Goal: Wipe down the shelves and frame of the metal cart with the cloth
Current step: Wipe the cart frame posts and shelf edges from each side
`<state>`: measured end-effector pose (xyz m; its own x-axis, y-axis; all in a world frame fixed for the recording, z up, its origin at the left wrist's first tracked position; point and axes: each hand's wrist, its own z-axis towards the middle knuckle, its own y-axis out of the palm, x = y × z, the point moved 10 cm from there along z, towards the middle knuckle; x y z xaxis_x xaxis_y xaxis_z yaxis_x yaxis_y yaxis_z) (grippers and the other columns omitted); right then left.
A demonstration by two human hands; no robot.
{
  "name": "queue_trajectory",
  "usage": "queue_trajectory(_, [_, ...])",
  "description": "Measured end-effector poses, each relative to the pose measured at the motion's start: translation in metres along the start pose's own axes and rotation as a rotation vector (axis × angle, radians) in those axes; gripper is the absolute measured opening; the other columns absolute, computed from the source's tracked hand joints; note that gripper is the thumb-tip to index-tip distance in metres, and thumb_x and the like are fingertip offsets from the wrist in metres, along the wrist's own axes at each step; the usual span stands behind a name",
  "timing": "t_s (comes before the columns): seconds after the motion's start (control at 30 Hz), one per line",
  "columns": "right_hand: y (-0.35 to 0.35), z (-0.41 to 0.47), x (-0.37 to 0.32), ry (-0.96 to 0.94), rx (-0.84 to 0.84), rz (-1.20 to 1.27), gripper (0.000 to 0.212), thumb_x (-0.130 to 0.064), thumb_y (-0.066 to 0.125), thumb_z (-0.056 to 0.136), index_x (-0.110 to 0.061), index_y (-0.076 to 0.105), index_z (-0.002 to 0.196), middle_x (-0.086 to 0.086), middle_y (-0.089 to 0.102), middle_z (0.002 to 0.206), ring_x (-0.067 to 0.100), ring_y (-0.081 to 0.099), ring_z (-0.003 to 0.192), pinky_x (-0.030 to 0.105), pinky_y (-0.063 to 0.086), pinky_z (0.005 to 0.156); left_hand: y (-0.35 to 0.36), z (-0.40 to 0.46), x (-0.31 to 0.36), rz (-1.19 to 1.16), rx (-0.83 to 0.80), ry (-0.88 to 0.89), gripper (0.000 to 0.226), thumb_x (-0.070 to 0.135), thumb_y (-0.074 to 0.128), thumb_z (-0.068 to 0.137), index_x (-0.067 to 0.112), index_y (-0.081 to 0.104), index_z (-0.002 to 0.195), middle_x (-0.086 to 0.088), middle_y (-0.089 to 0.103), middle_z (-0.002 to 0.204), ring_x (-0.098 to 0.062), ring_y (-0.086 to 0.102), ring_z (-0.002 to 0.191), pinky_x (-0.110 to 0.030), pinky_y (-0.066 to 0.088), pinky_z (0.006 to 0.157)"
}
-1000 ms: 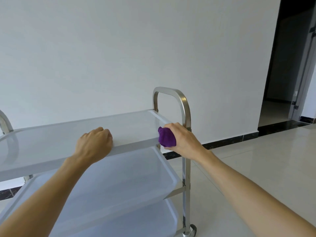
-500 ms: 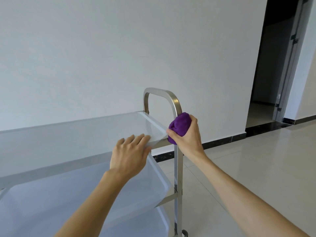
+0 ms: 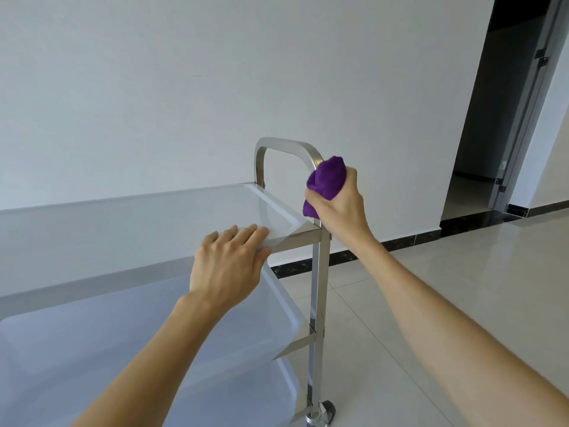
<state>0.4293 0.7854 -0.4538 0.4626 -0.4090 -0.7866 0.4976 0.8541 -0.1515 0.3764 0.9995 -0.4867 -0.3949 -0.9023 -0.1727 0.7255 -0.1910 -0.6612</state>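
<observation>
Presently standing over the metal cart (image 3: 318, 272), seen from above and slightly left. Spanning most of the lower frame, three white tray shelves stacked between steel posts: top shelf (image 3: 129, 229), middle shelf (image 3: 123, 334), and a sliver of bottom shelf (image 3: 246, 402). Resting on pale floor tiles (image 3: 446, 288), close to a plain white wall (image 3: 215, 72); dark doorway (image 3: 492, 103) opening at far right. Rising above the top shelf at the right end, a looped steel handle (image 3: 286, 144).

Working the frame, by the look of it, not the shelves: right hand (image 3: 340, 208) closing tight around a bunched purple cloth (image 3: 326, 180), pressing it against the near upright of the handle, just under the bend and just above the top shelf corner. Left hand (image 3: 228, 263) lying flat and empty, fingers spread over the near rim of the top shelf, apparently steadying the cart.

Judging progress: impossible to tell from surfaces alone which parts are already clean.

Next move likely calling for sliding the cloth up and over the handle bend, then across to the far upright, keeping the wad wrapped around the bar. Bracing with the left hand worth keeping, given the caster wheel (image 3: 326, 409) at the post foot. Lower post (image 3: 315, 349) and shelf brackets probably waiting after that.
</observation>
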Motion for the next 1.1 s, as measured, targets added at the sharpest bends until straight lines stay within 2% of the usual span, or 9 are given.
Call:
queue_trajectory(0.17, [0.004,-0.057,0.076,0.098,-0.178,0.048,0.065,-0.037,0.084,0.077,-0.03,0.044,0.128,-0.014,0.06,0.116,0.001,0.062,0.104,0.012,0.053,0.073,0.011,0.006,-0.002,0.027,-0.031,-0.016,0.034,0.039,0.038,0.1,0.022,0.062,0.117,0.007,0.069,0.113,-0.024,0.065,0.092,-0.039,0.048,0.07])
queue_trajectory(0.23, [0.008,-0.059,0.081,0.091,-0.134,0.088,0.071,-0.034,0.086,0.075,-0.032,0.041,0.131,-0.015,0.059,0.12,0.001,0.061,0.107,0.016,0.055,0.079,0.013,0.007,-0.002,0.041,-0.031,-0.02,0.033,0.039,0.037,0.101,0.023,0.061,0.116,0.008,0.069,0.11,-0.023,0.064,0.088,-0.038,0.046,0.068])
queue_trajectory(0.47, [0.021,-0.092,0.122,0.12,0.138,0.226,0.069,-0.025,0.085,0.074,-0.062,0.042,0.113,-0.033,0.061,0.108,-0.005,0.063,0.097,0.01,0.053,0.067,0.009,0.004,-0.002,0.044,0.048,-0.007,0.03,0.038,0.043,0.1,0.022,0.064,0.112,0.007,0.071,0.104,-0.026,0.066,0.086,-0.039,0.048,0.063])
queue_trajectory(0.63, [0.04,-0.157,0.203,0.276,0.059,0.195,0.066,-0.025,0.083,0.073,-0.058,0.046,0.117,-0.02,0.065,0.109,0.011,0.069,0.094,0.026,0.061,0.067,0.01,0.004,-0.003,0.063,0.042,-0.026,0.031,0.038,0.04,0.1,0.023,0.064,0.112,0.006,0.071,0.102,-0.026,0.067,0.088,-0.04,0.049,0.064])
queue_trajectory(0.7, [0.045,-0.176,0.221,0.304,0.017,0.201,0.068,-0.014,0.082,0.076,-0.061,0.048,0.113,-0.022,0.065,0.106,0.011,0.07,0.089,0.022,0.059,0.063,0.012,0.004,-0.002,0.058,0.035,-0.032,0.031,0.038,0.039,0.1,0.023,0.064,0.113,0.006,0.071,0.103,-0.027,0.067,0.09,-0.04,0.049,0.066])
queue_trajectory(0.8, [0.043,-0.175,0.222,0.309,-0.025,0.154,0.068,-0.009,0.082,0.077,-0.062,0.051,0.106,-0.026,0.065,0.099,0.004,0.069,0.085,0.019,0.057,0.061,0.012,0.005,-0.003,0.054,0.028,-0.036,0.034,0.04,0.038,0.1,0.024,0.063,0.117,0.006,0.071,0.106,-0.028,0.067,0.093,-0.039,0.048,0.068])
queue_trajectory(0.93, [0.033,-0.134,0.177,0.253,-0.024,0.188,0.057,-0.027,0.085,0.067,-0.052,0.052,0.107,-0.013,0.066,0.104,0.017,0.071,0.09,0.034,0.062,0.064,0.012,0.005,-0.002,0.073,0.031,-0.033,0.032,0.041,0.039,0.101,0.023,0.062,0.116,0.005,0.071,0.102,-0.027,0.066,0.087,-0.039,0.047,0.065])
queue_trajectory(1.03, [0.022,-0.086,0.119,0.13,0.088,0.208,0.058,-0.031,0.085,0.067,-0.056,0.049,0.104,-0.025,0.063,0.101,-0.002,0.065,0.09,0.014,0.055,0.061,0.011,0.004,-0.002,0.072,0.044,-0.03,0.03,0.04,0.043,0.1,0.024,0.063,0.116,0.005,0.071,0.1,-0.028,0.066,0.084,-0.037,0.044,0.064])
queue_trajectory(1.1, [0.021,-0.072,0.105,0.107,0.105,0.221,0.058,-0.029,0.084,0.069,-0.048,0.049,0.111,-0.02,0.063,0.105,0.0,0.066,0.089,0.015,0.055,0.062,0.01,0.004,-0.002,0.065,0.042,-0.034,0.029,0.04,0.045,0.1,0.024,0.063,0.117,0.005,0.071,0.102,-0.028,0.066,0.086,-0.036,0.043,0.065])
